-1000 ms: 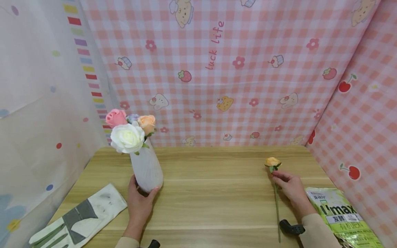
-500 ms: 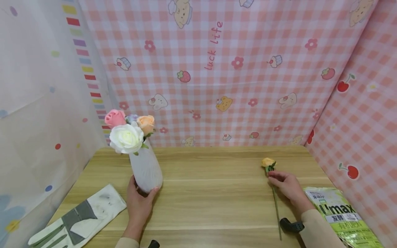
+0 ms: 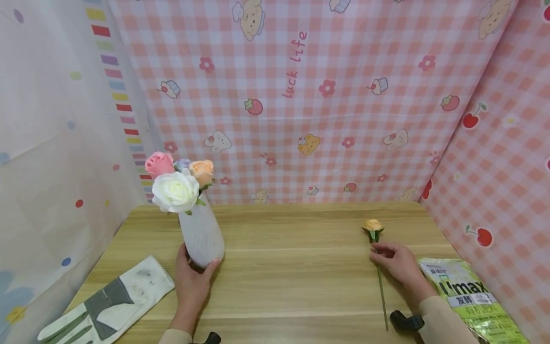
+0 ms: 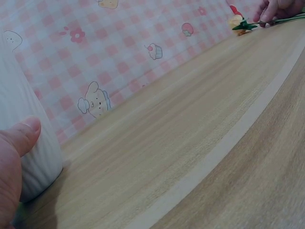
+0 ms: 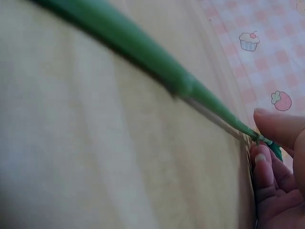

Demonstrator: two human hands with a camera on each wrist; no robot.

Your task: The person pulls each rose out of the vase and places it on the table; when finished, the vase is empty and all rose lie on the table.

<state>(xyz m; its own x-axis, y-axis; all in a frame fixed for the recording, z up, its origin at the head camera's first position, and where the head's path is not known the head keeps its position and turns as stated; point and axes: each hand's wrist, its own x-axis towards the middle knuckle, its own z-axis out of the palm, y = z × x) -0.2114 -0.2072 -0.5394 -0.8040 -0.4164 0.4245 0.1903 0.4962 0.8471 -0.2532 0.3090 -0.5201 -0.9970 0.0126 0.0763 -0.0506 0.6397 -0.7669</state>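
A white ribbed vase (image 3: pixel 202 234) stands at the left of the table, filled with a white rose (image 3: pixel 176 191), a pink rose (image 3: pixel 159 164), a peach rose (image 3: pixel 202 171) and a small purple bloom (image 3: pixel 182 164). Round its lower part my left hand (image 3: pixel 193 286) curls, the thumb pressed on the near side. Far to the right, a yellow rose (image 3: pixel 373 226) lies along the table, bloom toward the back. My right hand (image 3: pixel 399 267) pinches its green stem (image 5: pixel 143 57) just below the leaves, between thumb and fingers.
A grey and white work glove (image 3: pixel 109 303) lies at the front left. Beside my right forearm is a green and white bag (image 3: pixel 472 296) with printed lettering. Pink checked cloth (image 3: pixel 275 129) hangs behind the wooden table (image 3: pixel 292 277).
The yellow rose has turned slightly and its bloom has swung a little left. My right fingers now sit slightly lower on the stem. The left hand and vase look still.
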